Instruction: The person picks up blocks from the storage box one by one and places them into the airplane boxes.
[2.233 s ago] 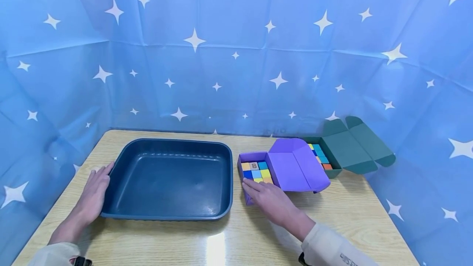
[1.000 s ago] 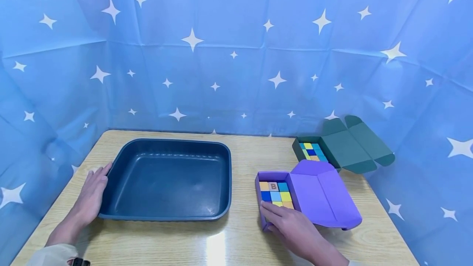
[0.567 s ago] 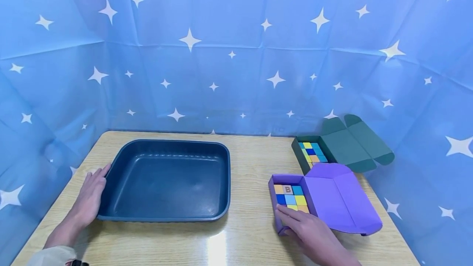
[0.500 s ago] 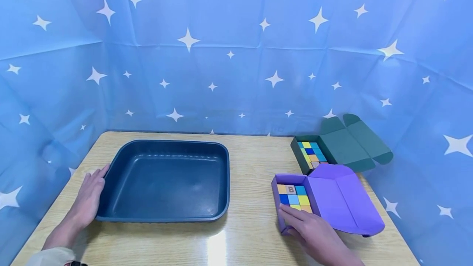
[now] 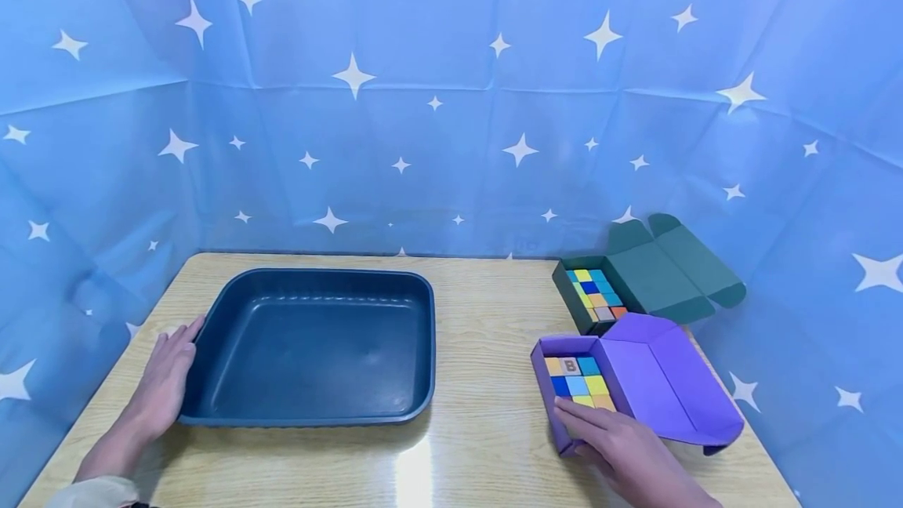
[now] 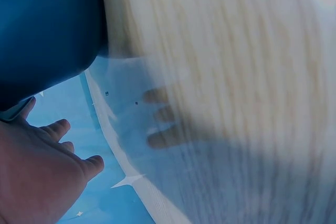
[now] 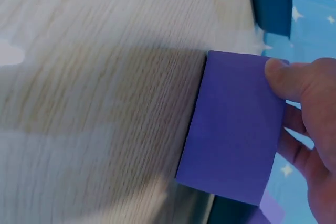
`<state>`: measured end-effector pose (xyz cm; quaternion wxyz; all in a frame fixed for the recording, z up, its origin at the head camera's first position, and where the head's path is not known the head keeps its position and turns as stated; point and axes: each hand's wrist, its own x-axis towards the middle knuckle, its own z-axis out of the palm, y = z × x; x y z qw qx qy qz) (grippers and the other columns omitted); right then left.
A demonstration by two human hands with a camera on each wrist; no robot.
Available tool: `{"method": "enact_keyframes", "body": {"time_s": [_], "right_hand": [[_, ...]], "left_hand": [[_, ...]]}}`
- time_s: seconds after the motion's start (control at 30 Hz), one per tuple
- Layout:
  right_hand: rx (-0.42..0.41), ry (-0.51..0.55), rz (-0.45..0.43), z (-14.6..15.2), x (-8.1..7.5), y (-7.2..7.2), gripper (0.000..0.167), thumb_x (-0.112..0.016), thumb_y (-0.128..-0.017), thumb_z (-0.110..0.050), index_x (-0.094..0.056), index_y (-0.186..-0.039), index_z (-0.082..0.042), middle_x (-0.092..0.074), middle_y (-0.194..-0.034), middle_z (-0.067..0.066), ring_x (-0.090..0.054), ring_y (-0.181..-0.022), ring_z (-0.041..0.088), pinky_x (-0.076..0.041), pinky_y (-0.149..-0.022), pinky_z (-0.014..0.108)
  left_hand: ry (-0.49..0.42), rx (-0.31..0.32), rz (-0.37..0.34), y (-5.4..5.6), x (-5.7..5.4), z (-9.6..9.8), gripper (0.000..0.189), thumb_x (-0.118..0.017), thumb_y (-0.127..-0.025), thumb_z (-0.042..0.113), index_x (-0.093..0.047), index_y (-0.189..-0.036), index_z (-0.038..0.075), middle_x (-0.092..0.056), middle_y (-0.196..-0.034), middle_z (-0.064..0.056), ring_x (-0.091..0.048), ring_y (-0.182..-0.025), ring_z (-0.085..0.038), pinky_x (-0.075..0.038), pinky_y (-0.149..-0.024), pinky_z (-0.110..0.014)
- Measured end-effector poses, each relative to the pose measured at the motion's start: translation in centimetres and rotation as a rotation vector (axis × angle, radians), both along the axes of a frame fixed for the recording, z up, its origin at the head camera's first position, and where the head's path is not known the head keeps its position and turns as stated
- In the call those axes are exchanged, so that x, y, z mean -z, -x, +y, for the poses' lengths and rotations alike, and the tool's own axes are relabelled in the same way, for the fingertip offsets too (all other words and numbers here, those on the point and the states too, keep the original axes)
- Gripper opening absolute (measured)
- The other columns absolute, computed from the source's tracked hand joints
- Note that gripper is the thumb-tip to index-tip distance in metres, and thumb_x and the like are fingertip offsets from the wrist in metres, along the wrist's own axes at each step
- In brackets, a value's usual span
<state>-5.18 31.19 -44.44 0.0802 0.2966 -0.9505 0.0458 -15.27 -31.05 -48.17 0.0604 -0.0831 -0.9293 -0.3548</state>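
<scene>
A purple cardboard box stands at the right of the table, its lid folded out to the right. Colored cubes, one lettered B, fill it in rows. My right hand grips the front wall of this box; in the right wrist view the thumb presses the outer face of the purple box and the fingers lie behind its edge. On the left is a dark blue rectangular tray with nothing in it. My left hand rests its fairly straight fingers along the tray's left side.
Behind the purple box stands a dark green box, lid laid open, holding more colored cubes. The purple lid reaches past the right edge of the wooden table. A blue curtain with white stars surrounds the table.
My right hand has moved the purple box rightward and toward the front, away from the tray, uncovering more of the green box. My left hand has stayed at the tray.
</scene>
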Motion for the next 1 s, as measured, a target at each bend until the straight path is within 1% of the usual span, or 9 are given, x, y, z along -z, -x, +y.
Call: {"method": "enact_keyframes", "body": {"time_s": [0.17,0.3,0.43,0.53,0.6,0.73,0.77,0.83,1.0], "right_hand": [[-0.005,-0.002,-0.036,0.2,0.1,-0.2,0.059,-0.079,-0.08,-0.02,-0.059,-0.135,-0.027,-0.06,-0.137,-0.012,-0.066,-0.112,0.014,-0.06,-0.08,0.034],[0.0,0.012,-0.043,0.4,0.2,-0.4,0.06,-0.079,-0.079,-0.02,-0.059,-0.135,-0.028,-0.06,-0.138,-0.011,-0.066,-0.113,0.013,-0.06,-0.081,0.035],[0.018,0.022,-0.009,1.1,0.3,-0.5,0.062,-0.081,-0.076,-0.019,-0.06,-0.134,-0.028,-0.06,-0.136,-0.012,-0.066,-0.113,0.012,-0.06,-0.08,0.035],[-0.007,0.045,0.049,1.9,0.6,-0.6,0.064,-0.084,-0.072,-0.016,-0.062,-0.132,-0.026,-0.062,-0.134,-0.01,-0.066,-0.11,0.013,-0.06,-0.079,0.032],[-0.004,0.046,0.062,2.4,0.6,-0.6,0.064,-0.084,-0.071,-0.015,-0.063,-0.131,-0.026,-0.062,-0.134,-0.01,-0.066,-0.11,0.013,-0.06,-0.078,0.032],[0.041,0.019,0.043,3.5,0.7,-0.6,0.065,-0.083,-0.072,-0.016,-0.061,-0.132,-0.028,-0.061,-0.135,-0.013,-0.066,-0.112,0.013,-0.06,-0.08,0.033],[0.049,0.013,0.034,3.7,0.7,-0.5,0.065,-0.083,-0.073,-0.016,-0.061,-0.132,-0.028,-0.061,-0.135,-0.013,-0.066,-0.112,0.014,-0.06,-0.079,0.036],[0.048,0.013,0.035,4.1,0.7,-0.4,0.065,-0.083,-0.073,-0.014,-0.061,-0.133,-0.028,-0.062,-0.134,-0.013,-0.066,-0.111,0.015,-0.06,-0.079,0.036],[0.031,0.022,0.027,4.6,0.7,-0.3,0.066,-0.082,-0.073,-0.013,-0.06,-0.134,-0.027,-0.063,-0.133,-0.011,-0.068,-0.109,0.016,-0.061,-0.078,0.033]], "left_hand": [[-0.001,-0.003,-0.002,-0.1,-0.1,-0.1,0.053,-0.012,-0.108,0.024,-0.013,-0.155,0.002,-0.017,-0.153,-0.039,0.004,-0.147,-0.052,0.018,-0.12,-0.052],[-0.005,0.0,0.006,-0.1,0.0,0.0,0.053,-0.012,-0.108,0.023,-0.014,-0.155,0.001,-0.018,-0.153,-0.04,0.002,-0.147,-0.053,0.017,-0.121,-0.052],[-0.004,0.007,0.018,0.0,0.0,0.0,0.052,-0.013,-0.108,0.023,-0.015,-0.155,-0.001,-0.02,-0.152,-0.04,0.0,-0.146,-0.054,0.016,-0.121,-0.053],[0.0,0.007,0.016,0.0,0.1,0.0,0.052,-0.012,-0.108,0.023,-0.015,-0.155,-0.001,-0.02,-0.152,-0.04,0.0,-0.146,-0.054,0.015,-0.121,-0.054],[0.0,0.009,0.018,0.1,0.1,0.1,0.052,-0.012,-0.108,0.023,-0.015,-0.155,-0.001,-0.02,-0.152,-0.04,0.0,-0.147,-0.053,0.016,-0.121,-0.052],[-0.004,0.008,0.007,0.1,0.0,0.2,0.053,-0.012,-0.108,0.024,-0.014,-0.155,0.0,-0.018,-0.153,-0.039,0.002,-0.147,-0.052,0.017,-0.121,-0.051],[-0.007,0.009,0.007,0.1,0.0,0.2,0.053,-0.012,-0.108,0.024,-0.014,-0.155,0.0,-0.018,-0.153,-0.039,0.002,-0.147,-0.052,0.017,-0.121,-0.051],[-0.012,0.011,0.003,0.2,0.0,0.3,0.053,-0.012,-0.108,0.024,-0.014,-0.155,0.0,-0.017,-0.153,-0.04,0.003,-0.147,-0.052,0.018,-0.121,-0.051],[-0.032,0.021,0.019,0.6,0.1,0.4,0.053,-0.012,-0.108,0.023,-0.017,-0.154,-0.002,-0.019,-0.151,-0.042,0.002,-0.146,-0.054,0.016,-0.121,-0.052]]}}
